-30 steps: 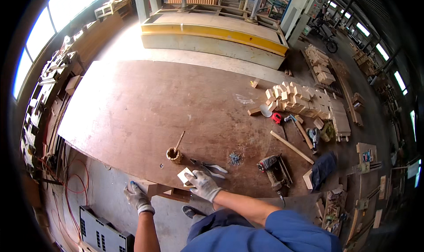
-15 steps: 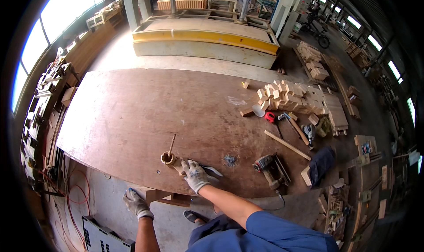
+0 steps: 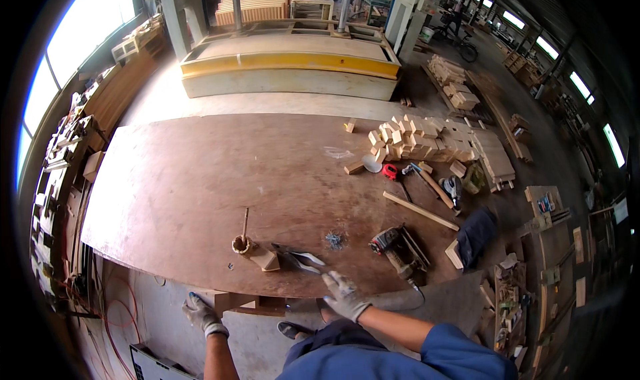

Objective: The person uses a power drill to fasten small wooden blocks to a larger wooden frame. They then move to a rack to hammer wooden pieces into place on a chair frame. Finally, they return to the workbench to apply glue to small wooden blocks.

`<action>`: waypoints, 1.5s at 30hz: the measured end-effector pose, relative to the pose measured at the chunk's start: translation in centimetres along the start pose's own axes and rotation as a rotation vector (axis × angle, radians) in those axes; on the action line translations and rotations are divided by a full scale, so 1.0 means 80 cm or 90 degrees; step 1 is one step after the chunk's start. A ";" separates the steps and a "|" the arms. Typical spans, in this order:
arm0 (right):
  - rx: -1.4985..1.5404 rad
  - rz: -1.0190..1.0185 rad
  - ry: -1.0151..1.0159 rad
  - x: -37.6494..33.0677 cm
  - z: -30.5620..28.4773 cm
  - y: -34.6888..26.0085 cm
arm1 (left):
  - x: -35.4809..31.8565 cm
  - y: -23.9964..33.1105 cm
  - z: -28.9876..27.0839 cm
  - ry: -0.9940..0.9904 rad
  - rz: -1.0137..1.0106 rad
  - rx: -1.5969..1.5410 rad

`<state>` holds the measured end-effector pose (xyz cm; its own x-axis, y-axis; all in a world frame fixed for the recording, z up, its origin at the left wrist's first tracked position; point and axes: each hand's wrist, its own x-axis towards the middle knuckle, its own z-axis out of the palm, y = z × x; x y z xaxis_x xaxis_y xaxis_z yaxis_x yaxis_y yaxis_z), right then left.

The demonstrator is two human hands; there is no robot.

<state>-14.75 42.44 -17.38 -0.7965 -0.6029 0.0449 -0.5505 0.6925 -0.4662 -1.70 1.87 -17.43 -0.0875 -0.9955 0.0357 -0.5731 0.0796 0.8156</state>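
Note:
My right hand (image 3: 345, 296), in a pale work glove, hovers by the table's near edge with fingers stretched and nothing in them. Just left of its fingertips lie pliers (image 3: 305, 260) with pale handles. Beyond these are a small wood block (image 3: 265, 259) and a crusted round pot (image 3: 242, 245) with a stick (image 3: 245, 223) standing in it. My left hand (image 3: 202, 313), also gloved, is closed at the left end of a wooden piece (image 3: 230, 301) below the table edge. Part of that piece is hidden under the tabletop.
On the brown tabletop (image 3: 180, 180), a nail gun (image 3: 400, 253), small nails (image 3: 335, 240), a wood strip (image 3: 420, 211), a hammer (image 3: 437, 187) and a red tape measure (image 3: 389, 171) lie right. Stacked wood blocks (image 3: 413, 140) stand behind. Red hoses (image 3: 123, 313) trail on the floor.
My right hand has come off the block and pliers and moved right, toward me. The left hand stays at the wooden piece. The view has shifted slightly.

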 end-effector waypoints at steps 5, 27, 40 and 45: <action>-0.040 0.065 0.003 -0.039 -0.032 0.043 | 0.006 -0.010 0.008 0.001 -0.024 0.056; -0.130 0.148 0.104 -0.043 -0.125 0.147 | 0.002 0.002 0.004 0.017 0.046 0.070; -0.181 0.517 0.004 0.074 -0.197 0.304 | 0.001 0.002 -0.003 0.047 0.026 0.027; -0.256 0.627 -0.069 0.104 -0.204 0.340 | 0.009 -0.025 0.002 0.039 -0.006 -0.013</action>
<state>-40.46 62.72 -15.27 -0.9193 0.2754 -0.2812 0.2658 0.9613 0.0724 -0.78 0.97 -19.12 -0.0322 -0.9975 0.0626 -0.5575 0.0699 0.8273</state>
